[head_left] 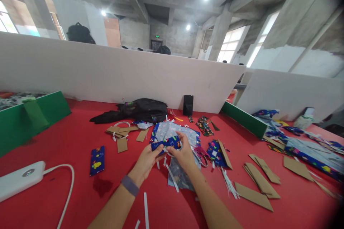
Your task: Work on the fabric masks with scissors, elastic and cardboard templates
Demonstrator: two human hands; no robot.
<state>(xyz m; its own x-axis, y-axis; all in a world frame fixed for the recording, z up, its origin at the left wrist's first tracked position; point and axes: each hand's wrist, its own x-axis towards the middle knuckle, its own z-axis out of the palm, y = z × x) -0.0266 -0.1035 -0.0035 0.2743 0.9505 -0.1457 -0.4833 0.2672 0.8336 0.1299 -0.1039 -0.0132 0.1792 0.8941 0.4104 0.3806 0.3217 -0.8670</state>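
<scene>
Between my two hands is a blue patterned fabric strip (166, 144), folded flat and held above the table. My left hand (151, 157) grips its left end, thumb on top. My right hand (184, 151) pinches the right end with thumb and fingers. Behind and beneath the strip lies a larger blue-printed fabric sheet (172, 130), pale side up. A greyish fabric piece (180, 174) rests under my right forearm. Scissors (203, 161) lie just right of my right hand, partly covered. A finished-looking blue fabric rectangle (97, 161) lies apart at the left.
Brown cardboard pieces (259, 179) lie at right, others (122, 145) at left. White strips (146, 209) are scattered about. A phone (188, 105) leans on the white partition (129, 71). Black cloth (142, 110) lies at the back. A white power bank (24, 179) trails a cable. Green dividers (244, 120) flank the table.
</scene>
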